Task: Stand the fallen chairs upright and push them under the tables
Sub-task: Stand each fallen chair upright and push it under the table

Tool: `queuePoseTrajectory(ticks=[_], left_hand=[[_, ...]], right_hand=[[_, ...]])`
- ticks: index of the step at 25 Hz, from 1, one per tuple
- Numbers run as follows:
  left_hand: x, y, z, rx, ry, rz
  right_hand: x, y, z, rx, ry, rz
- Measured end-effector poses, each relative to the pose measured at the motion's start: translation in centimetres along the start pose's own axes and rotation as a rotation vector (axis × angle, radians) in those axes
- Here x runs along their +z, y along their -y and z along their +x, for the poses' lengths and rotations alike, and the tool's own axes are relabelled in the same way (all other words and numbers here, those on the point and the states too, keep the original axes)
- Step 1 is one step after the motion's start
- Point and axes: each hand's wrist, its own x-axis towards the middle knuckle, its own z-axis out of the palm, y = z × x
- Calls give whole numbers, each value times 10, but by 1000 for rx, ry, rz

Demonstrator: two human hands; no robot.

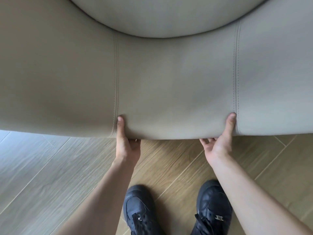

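Note:
A beige upholstered chair (176, 77) fills the upper half of the view, its curved backrest towards me and the paler seat cushion (167, 14) beyond it. My left hand (127, 143) grips the backrest's top edge by the left seam, thumb on the inner face and fingers curled behind. By the right seam my right hand (220, 143) grips the same edge in the same way. The chair's legs and any table are hidden.
A wooden floor (50, 167) in a herringbone pattern lies below the chair. My two dark shoes (140, 211) stand on it close behind the backrest.

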Motion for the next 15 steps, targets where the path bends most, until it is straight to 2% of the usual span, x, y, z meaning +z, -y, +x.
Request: queuePoseTrajectory(ticks=[6,15], left_hand=[[11,-29,-90,-90,-102,-20],[41,-129,-248,-199,-275,118]], right_hand=[[-17,54,-76,48,-40,-94],[-10,155,-244,127,-101,-227]])
